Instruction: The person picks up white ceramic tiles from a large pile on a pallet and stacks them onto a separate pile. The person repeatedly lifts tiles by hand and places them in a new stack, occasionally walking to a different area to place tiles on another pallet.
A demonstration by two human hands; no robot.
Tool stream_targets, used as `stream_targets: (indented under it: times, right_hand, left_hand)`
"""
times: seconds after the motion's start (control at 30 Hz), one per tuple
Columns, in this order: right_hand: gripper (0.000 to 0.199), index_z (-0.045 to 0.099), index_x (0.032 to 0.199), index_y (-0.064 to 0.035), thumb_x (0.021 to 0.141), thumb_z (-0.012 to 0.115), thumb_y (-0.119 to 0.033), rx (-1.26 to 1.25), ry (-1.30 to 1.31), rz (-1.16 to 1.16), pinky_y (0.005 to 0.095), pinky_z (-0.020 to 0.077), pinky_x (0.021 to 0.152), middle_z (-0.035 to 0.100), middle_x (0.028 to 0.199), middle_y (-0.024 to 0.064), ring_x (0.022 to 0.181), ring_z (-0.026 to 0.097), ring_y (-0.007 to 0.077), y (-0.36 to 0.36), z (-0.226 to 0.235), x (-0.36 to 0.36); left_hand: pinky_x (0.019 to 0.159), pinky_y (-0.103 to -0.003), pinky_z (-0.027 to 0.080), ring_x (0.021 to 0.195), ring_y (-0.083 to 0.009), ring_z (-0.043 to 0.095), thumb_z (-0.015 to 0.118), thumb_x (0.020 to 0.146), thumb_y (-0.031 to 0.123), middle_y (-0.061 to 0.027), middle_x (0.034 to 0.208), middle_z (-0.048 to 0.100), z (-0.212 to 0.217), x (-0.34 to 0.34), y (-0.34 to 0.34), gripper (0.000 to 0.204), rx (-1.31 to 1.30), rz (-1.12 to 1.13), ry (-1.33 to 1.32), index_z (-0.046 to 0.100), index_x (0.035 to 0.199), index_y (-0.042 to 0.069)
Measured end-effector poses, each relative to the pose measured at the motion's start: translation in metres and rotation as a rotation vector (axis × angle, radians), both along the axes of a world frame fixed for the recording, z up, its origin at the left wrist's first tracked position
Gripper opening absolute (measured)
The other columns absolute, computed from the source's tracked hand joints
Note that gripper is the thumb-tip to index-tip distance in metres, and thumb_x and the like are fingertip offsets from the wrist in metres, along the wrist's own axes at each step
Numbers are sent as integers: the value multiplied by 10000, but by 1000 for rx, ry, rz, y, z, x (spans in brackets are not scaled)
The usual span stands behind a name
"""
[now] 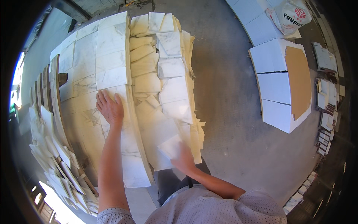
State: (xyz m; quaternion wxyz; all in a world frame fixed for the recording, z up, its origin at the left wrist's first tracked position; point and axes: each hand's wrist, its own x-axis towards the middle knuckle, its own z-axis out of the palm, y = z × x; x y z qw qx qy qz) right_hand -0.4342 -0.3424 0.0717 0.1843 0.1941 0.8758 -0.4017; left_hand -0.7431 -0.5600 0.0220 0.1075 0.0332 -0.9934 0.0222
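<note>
My left hand (111,109) lies with fingers spread on a long panel of white, grey-veined marble tiles (112,39) set edge to edge. My right hand (184,159), smeared by motion, grips the edge of a small pale marble piece (169,146), tilted over a larger marble slab (154,125). Irregular cut marble pieces (173,89) are piled along the right side of the panel, with jagged edges layered beneath. A raised strip (131,93) separates the panel from this pile.
Wooden slats (55,89) and leaning marble offcuts (61,183) stand at the left. Across the grey floor (223,93), a table with white panels (274,87) and a brown sheet (298,82) holds a white plastic bag (291,18). Stacked tiles (327,95) line the far right.
</note>
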Motion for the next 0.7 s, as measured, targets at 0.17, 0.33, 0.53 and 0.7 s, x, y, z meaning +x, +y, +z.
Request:
stream_targets:
  times: [0.17, 0.33, 0.53, 0.7]
  right_hand:
    - [894, 326, 1423, 59, 707, 776, -233, -157, 92, -145, 391, 352, 1097, 414, 1419, 275, 1314, 425, 378, 48, 5, -87]
    - [861, 410, 1370, 89, 716, 777, -334, -94, 108, -332, 394, 382, 1067, 473, 1366, 288, 1279, 465, 366, 92, -28, -228]
    - [532, 667, 1090, -5, 767, 729, -423, -604, -229, -315, 288, 539, 556, 696, 938, 160, 696, 674, 216, 156, -40, -367]
    - [557, 651, 1143, -47, 824, 693, -502, -653, -444, -256, 287, 543, 527, 703, 1040, 129, 789, 710, 261, 196, -23, -462]
  left_hand:
    - [1141, -502, 239, 1417, -337, 309, 512, 955, 380, -177, 1509, 376, 2, 0, 0, 596, -3, -4, -4, 431, 1400, -8]
    - [1131, -518, 252, 1405, -358, 325, 529, 947, 352, -199, 1492, 390, 6, 0, 2, 585, 32, -19, 11, 436, 1387, -23]
    - [1134, -523, 242, 1412, -355, 313, 525, 952, 342, -196, 1502, 377, 10, 0, 3, 596, 53, -15, -10, 407, 1414, -15]
    - [1124, -542, 263, 1401, -374, 329, 561, 925, 312, -214, 1482, 395, 12, 0, 4, 573, 69, -21, 11, 446, 1368, -33]
